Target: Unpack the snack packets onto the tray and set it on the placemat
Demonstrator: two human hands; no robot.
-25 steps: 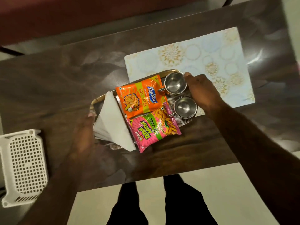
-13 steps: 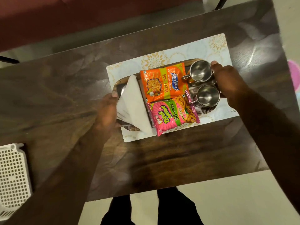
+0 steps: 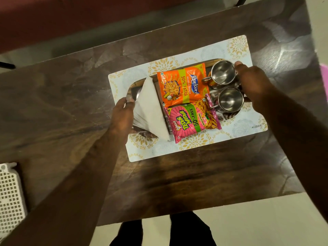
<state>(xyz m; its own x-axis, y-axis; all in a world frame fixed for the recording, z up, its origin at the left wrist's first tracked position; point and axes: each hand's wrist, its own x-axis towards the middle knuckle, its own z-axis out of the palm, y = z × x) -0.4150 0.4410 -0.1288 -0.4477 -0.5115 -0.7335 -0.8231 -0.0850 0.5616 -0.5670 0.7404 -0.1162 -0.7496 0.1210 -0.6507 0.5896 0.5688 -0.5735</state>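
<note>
The tray (image 3: 135,91) lies over the patterned placemat (image 3: 236,50) on the dark wooden table. On it are an orange snack packet (image 3: 182,85), a pink snack packet (image 3: 190,119), a stack of white napkins (image 3: 150,108) and two steel cups (image 3: 222,72) (image 3: 230,100). My left hand (image 3: 122,116) grips the tray's left edge beside the napkins. My right hand (image 3: 252,82) grips the tray's right edge behind the cups. Whether the tray touches the mat I cannot tell.
A white perforated plastic basket (image 3: 9,194) sits at the table's left front corner. The table's front edge (image 3: 195,212) is near my legs. A dark red sofa (image 3: 53,18) stands beyond the far edge.
Both hands carried the tray from the table's middle onto the placemat. Since half a second ago it has barely shifted relative to the mat.
</note>
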